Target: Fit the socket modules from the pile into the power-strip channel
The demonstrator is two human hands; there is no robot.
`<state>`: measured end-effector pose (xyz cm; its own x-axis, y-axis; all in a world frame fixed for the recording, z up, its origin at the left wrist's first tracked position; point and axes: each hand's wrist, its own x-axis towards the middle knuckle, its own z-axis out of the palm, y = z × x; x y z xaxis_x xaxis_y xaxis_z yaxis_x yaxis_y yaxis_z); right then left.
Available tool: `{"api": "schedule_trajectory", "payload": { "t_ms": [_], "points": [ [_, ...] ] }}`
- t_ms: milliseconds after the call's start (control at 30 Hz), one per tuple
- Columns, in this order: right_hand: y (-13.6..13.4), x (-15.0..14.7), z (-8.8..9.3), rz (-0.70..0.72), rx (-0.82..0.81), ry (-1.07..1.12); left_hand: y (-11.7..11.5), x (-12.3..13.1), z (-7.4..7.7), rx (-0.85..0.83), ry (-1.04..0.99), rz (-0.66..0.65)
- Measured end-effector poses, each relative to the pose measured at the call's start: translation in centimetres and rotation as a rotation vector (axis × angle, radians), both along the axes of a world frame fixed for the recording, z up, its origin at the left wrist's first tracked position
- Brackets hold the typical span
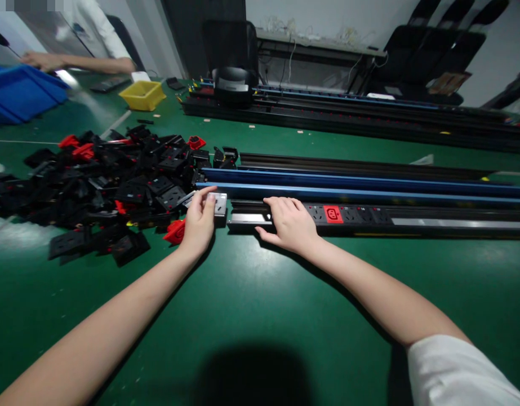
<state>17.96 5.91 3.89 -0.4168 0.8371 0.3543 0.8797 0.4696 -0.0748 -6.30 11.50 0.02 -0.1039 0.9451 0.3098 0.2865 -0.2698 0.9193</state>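
Note:
My left hand (199, 219) grips a socket module (220, 205) between thumb and fingers, just off the left end of a long black power strip housing (432, 230). Light glares off the module's face. Across that housing lies my right hand (292, 225), fingers over the far side and thumb at the near side, holding it. Right of this hand, several black sockets and one red socket (333, 214) sit in the channel. The part under my right palm is hidden. A red socket module (175, 232) lies beside my left wrist.
A heap of black and red socket modules (135, 189) covers the left of the green table (251, 316). Blue rails (348, 190) lie behind the housing, more black rails (327, 115) farther back. A yellow bin (143, 96), a blue bin (25, 93) and another person's arm (82, 63) are back left.

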Motion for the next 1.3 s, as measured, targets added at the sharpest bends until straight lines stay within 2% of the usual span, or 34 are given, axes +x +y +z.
{"api": "schedule_trajectory", "payload": {
  "t_ms": [167,433,700,1100,1300],
  "points": [
    [0.1,0.0,0.3,-0.011,-0.021,0.035,-0.4,0.2,0.6,-0.038,0.08,0.023],
    [0.6,0.4,1.5,-0.047,-0.192,0.121,-0.6,0.3,0.9,-0.104,0.108,0.017],
    [0.6,0.3,1.6,-0.046,-0.203,0.12,-0.6,0.4,0.7,-0.123,0.133,-0.01],
    [0.6,0.3,1.7,-0.05,-0.199,0.114,-1.4,1.2,0.7,-0.156,0.318,0.005],
    [0.5,0.3,1.6,-0.048,-0.188,0.117,-1.6,1.1,1.3,-0.201,0.335,-0.113]
  ]
}}
